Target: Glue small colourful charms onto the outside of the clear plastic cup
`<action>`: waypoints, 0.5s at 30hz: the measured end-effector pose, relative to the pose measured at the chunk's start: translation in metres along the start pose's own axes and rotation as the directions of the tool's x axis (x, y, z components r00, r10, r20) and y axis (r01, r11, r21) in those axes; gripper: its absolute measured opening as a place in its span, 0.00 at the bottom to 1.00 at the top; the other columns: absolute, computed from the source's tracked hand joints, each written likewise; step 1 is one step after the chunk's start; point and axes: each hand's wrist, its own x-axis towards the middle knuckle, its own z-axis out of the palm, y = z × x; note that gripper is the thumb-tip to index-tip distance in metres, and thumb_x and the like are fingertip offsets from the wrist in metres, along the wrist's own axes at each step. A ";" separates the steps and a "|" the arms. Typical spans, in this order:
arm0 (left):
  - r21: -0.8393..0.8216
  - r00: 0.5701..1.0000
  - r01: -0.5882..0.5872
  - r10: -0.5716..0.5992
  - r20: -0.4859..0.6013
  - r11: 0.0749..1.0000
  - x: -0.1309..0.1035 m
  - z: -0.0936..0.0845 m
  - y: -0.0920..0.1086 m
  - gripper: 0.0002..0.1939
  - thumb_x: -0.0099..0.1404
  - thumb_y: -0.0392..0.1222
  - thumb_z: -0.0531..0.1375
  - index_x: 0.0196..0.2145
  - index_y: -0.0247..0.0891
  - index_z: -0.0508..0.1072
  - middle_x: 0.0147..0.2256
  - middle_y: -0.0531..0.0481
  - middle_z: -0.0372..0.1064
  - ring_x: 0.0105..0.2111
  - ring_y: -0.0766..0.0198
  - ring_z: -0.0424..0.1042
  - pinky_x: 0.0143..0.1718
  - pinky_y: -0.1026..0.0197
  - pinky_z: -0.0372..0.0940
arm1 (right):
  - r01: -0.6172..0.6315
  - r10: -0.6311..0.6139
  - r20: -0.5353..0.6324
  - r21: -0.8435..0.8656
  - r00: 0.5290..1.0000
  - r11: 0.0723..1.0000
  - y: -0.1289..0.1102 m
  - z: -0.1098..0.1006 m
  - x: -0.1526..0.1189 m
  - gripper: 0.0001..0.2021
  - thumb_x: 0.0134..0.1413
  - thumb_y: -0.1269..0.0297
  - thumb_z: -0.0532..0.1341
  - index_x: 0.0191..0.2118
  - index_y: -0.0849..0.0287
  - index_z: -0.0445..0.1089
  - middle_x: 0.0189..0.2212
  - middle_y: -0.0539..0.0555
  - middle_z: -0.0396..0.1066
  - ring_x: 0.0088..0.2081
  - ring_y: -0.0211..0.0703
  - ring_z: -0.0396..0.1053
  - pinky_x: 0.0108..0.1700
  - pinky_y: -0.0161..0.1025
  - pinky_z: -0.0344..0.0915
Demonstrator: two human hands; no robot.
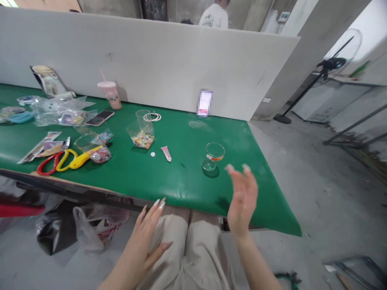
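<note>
My left hand (pixel 146 233) hovers at the front edge of the green table (pixel 181 181), over my lap, its fingers stretched out and nothing in them. Raised above the right part of the table, my right hand (pixel 242 197) has its fingers apart and is bare of any object. Just left of it stands a clear round cup (pixel 208 165) with an orange and white mark on its side. A small pink and white tube (pixel 166 154) lies mid-table beside a white cap (pixel 152 154). Behind them, a clear plastic cup (pixel 143 139) holds many small colourful pieces.
Scissors with red and yellow handles (pixel 57 162), packets and plastic bags (pixel 57 110) crowd the left side. A pink drink cup (pixel 110 95), a dark phone (pixel 100 118) and a lit phone (pixel 204 103) stand or lie toward the white partition (pixel 166 64). A person (pixel 215 15) is beyond it.
</note>
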 end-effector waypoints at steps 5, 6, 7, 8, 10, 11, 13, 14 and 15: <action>-0.249 0.862 0.249 -0.331 -0.383 0.936 -0.007 -0.026 0.027 0.14 0.59 0.40 0.60 0.43 0.51 0.71 0.40 0.55 0.74 0.42 0.59 0.74 0.46 0.57 0.70 | -0.788 0.533 0.589 0.362 0.608 0.498 -0.033 0.049 -0.073 0.32 0.55 0.37 0.46 0.56 0.52 0.63 0.55 0.59 0.66 0.58 0.51 0.62 0.60 0.53 0.53; -0.299 0.850 0.261 -0.365 -0.380 0.918 -0.003 -0.030 0.032 0.10 0.58 0.40 0.61 0.39 0.51 0.72 0.37 0.56 0.75 0.39 0.60 0.75 0.46 0.57 0.70 | -0.824 0.540 0.628 0.360 0.561 0.437 -0.037 0.059 -0.079 0.34 0.56 0.36 0.42 0.57 0.54 0.63 0.55 0.60 0.65 0.58 0.50 0.61 0.59 0.52 0.54; -0.334 0.848 0.257 -0.378 -0.372 0.907 0.002 -0.033 0.037 0.08 0.58 0.40 0.61 0.36 0.51 0.73 0.35 0.57 0.76 0.37 0.61 0.75 0.44 0.59 0.71 | -0.874 0.545 0.683 0.397 0.486 0.282 -0.041 0.067 -0.081 0.36 0.55 0.35 0.41 0.58 0.55 0.62 0.57 0.59 0.64 0.60 0.49 0.59 0.61 0.51 0.50; -0.367 0.835 0.275 -0.410 -0.368 0.889 0.006 -0.036 0.040 0.05 0.58 0.41 0.61 0.34 0.49 0.74 0.33 0.57 0.76 0.34 0.62 0.76 0.41 0.61 0.72 | -0.887 0.532 0.717 0.428 0.451 0.175 -0.045 0.073 -0.080 0.37 0.55 0.35 0.41 0.58 0.57 0.62 0.57 0.59 0.63 0.60 0.48 0.58 0.62 0.50 0.48; -0.435 0.770 0.358 -0.525 -0.362 0.826 0.014 -0.041 0.043 0.04 0.59 0.44 0.61 0.33 0.46 0.75 0.26 0.56 0.75 0.24 0.67 0.73 0.29 0.66 0.71 | -0.870 0.502 0.747 0.493 0.436 0.022 -0.051 0.077 -0.072 0.37 0.55 0.35 0.42 0.58 0.58 0.63 0.59 0.58 0.61 0.61 0.47 0.56 0.64 0.48 0.44; -0.478 0.717 0.410 -0.599 -0.358 0.777 0.016 -0.042 0.042 0.06 0.60 0.44 0.60 0.33 0.43 0.76 0.22 0.56 0.72 0.19 0.69 0.69 0.24 0.68 0.69 | -0.858 0.488 0.754 0.513 0.439 -0.020 -0.054 0.076 -0.066 0.37 0.55 0.35 0.42 0.57 0.59 0.63 0.59 0.58 0.61 0.62 0.47 0.55 0.64 0.48 0.42; -0.553 0.618 0.483 -0.711 -0.335 0.679 0.020 -0.043 0.039 0.10 0.63 0.45 0.57 0.37 0.40 0.75 0.17 0.57 0.66 0.15 0.72 0.63 0.20 0.69 0.65 | -0.843 0.472 0.761 0.533 0.445 -0.065 -0.056 0.070 -0.055 0.37 0.55 0.35 0.41 0.57 0.58 0.63 0.60 0.56 0.60 0.63 0.46 0.53 0.65 0.48 0.40; -0.565 0.592 0.495 -0.732 -0.335 0.659 0.022 -0.042 0.037 0.12 0.64 0.44 0.55 0.40 0.39 0.74 0.19 0.57 0.66 0.16 0.71 0.64 0.23 0.68 0.66 | -0.842 0.466 0.765 0.535 0.444 -0.076 -0.057 0.067 -0.050 0.38 0.55 0.35 0.40 0.58 0.57 0.63 0.60 0.56 0.59 0.63 0.46 0.52 0.65 0.48 0.40; -0.551 0.590 0.494 -0.725 -0.355 0.672 0.023 -0.040 0.036 0.13 0.65 0.44 0.54 0.44 0.39 0.73 0.22 0.55 0.69 0.21 0.70 0.68 0.28 0.66 0.68 | -0.839 0.465 0.766 0.537 0.445 -0.082 -0.057 0.064 -0.046 0.39 0.55 0.34 0.39 0.58 0.57 0.62 0.61 0.55 0.58 0.64 0.45 0.51 0.65 0.48 0.40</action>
